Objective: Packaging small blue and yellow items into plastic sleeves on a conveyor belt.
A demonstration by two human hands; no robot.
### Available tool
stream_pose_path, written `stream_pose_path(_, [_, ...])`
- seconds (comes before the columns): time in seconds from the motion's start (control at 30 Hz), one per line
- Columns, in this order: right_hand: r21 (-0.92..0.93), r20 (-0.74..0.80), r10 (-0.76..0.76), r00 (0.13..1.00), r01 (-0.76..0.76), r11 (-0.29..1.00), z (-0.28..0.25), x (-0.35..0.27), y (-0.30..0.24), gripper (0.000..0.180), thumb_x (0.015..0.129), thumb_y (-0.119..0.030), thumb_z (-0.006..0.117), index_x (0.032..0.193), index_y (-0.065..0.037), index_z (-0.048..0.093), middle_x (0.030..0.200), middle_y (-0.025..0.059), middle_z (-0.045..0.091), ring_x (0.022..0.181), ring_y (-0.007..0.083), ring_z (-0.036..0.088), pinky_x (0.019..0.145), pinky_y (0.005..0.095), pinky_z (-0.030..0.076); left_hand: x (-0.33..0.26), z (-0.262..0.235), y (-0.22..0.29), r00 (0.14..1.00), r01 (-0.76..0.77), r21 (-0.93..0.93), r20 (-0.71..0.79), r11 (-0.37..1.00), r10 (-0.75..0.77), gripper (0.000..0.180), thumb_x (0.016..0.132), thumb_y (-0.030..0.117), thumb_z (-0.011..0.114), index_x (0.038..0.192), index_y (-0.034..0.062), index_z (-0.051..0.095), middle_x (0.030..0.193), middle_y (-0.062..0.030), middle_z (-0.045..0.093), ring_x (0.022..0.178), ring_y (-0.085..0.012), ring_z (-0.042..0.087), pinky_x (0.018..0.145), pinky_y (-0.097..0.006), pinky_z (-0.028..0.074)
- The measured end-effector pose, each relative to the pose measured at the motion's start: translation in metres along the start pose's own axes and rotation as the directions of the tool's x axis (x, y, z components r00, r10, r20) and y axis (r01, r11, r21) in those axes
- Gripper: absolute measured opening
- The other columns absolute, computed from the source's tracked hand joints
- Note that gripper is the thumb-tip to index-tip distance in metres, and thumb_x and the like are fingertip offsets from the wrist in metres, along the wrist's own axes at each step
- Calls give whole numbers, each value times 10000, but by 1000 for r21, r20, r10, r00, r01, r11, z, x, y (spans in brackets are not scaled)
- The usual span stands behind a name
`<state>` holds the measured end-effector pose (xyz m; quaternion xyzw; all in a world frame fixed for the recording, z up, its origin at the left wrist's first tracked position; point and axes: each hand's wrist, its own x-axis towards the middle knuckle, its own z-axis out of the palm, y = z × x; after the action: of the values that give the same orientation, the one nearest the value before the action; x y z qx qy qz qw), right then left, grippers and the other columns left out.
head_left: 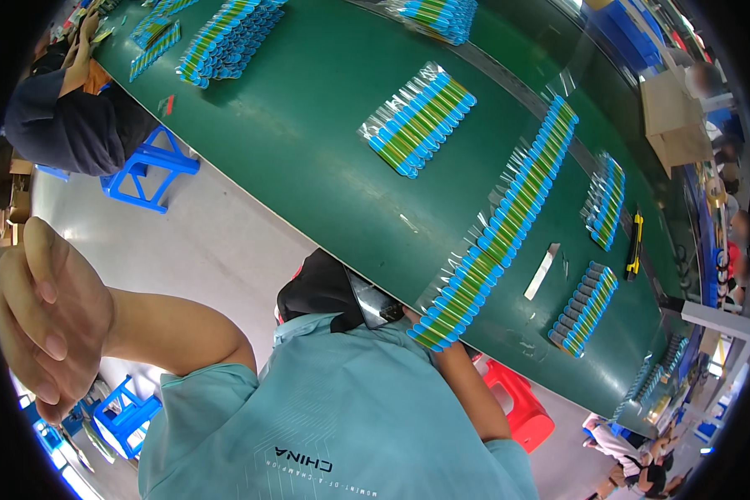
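Note:
My left hand (54,317) is raised at the far left, away from the table. Its fingers are loosely bent and apart, with nothing between them. At the table's near edge, my right hand (450,357) is under the near end of a long row of overlapping packs (508,229). Its fingers are mostly hidden, so a grip cannot be made out. These slim packs have blue rounded ends, a green-yellow middle band and clear plastic sleeves. The row runs diagonally over the green table (308,158). A dark phone (373,302) lies at my lap, close to the table edge.
Similar pack groups lie farther up (421,121), at the upper left (229,42) and right (585,308). A yellow-black utility knife (635,247) and white strip (542,271) lie right. A co-worker (71,121) sits left. Blue stool (152,171) and red stool (521,404) flank the table.

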<state>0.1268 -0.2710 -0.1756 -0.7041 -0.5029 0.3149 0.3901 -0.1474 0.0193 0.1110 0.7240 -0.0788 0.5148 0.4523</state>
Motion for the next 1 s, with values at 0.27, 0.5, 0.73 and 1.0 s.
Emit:
stream_pose_path(0.27, [-68,-4,-25,1000,24,997,-1,0,3,594,856,-304,743,1355,-37,564,1352,160,583,1262,347,519,1093,448,392,2,0,2,998,25,-25,59,999,-24,266,799,397,815,585,283,705,781,221,701,786,3,584,781,-271,329])
stream_pose_path(0.5, [-123,-4,-61,998,60,991,0,2,5,582,857,-294,744,1353,-47,566,1330,143,600,1235,335,539,1074,439,410,0,3,7,1000,25,4,4,1000,-25,275,801,383,825,585,274,693,781,202,701,770,-2,593,785,-274,333])
stream_pose_path(0.73, [-185,-6,-94,996,91,978,4,10,5,571,858,-284,746,1351,-57,569,1309,127,617,1208,323,558,1055,429,429,-2,4,9,1000,1,-25,0,1000,-1,279,813,382,819,588,276,692,791,183,708,782,-3,594,795,-276,340])
stream_pose_path(1.0, [-264,-30,-113,993,101,959,-6,-14,5,559,859,-272,747,1349,-69,572,1284,108,637,1177,310,580,1033,419,451,-3,5,8,999,25,-30,45,999,-24,240,811,394,810,625,285,706,812,183,709,803,-10,594,807,-273,335])
